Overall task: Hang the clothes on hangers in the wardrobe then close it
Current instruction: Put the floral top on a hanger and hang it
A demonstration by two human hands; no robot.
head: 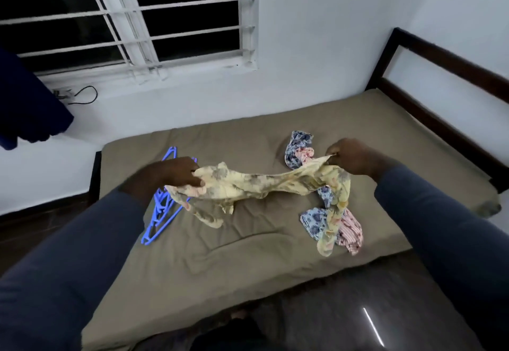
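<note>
As it hangs stretched between both hands, the yellow floral garment (248, 185) sits just above the mattress (248, 257), near the middle of the bed. One end is bunched, the other drawn taut, and loose parts trail down at either side.
Left hand (176, 171): fingers curled round the bunched left end, thumb underneath.
Right hand (352, 158): fingers closed in a pinch on the right edge of the same cloth.
Both arms are in dark blue-grey sleeves (82, 254).

Blue plastic hangers (158, 218): a small stack lying flat on the mattress, below the left hand and partly hidden by it.
Blue floral garment (296, 148): crumpled on the mattress under the right hand, showing above and below the yellow cloth.
Pink striped garment (352, 229): crumpled, touching the blue floral one, overlapped by a trailing yellow end.

Mattress: olive-brown cover, creased, on a dark wooden bed frame (440, 58) set into the room's corner.
White walls; barred window (137, 20) with a white frame, dark outside — a black cable (85, 94) looped below its sill.
Dark blue cloth (27, 102): hangs at the far left edge.
Glossy dark floor (344, 309) in the foreground.
</note>
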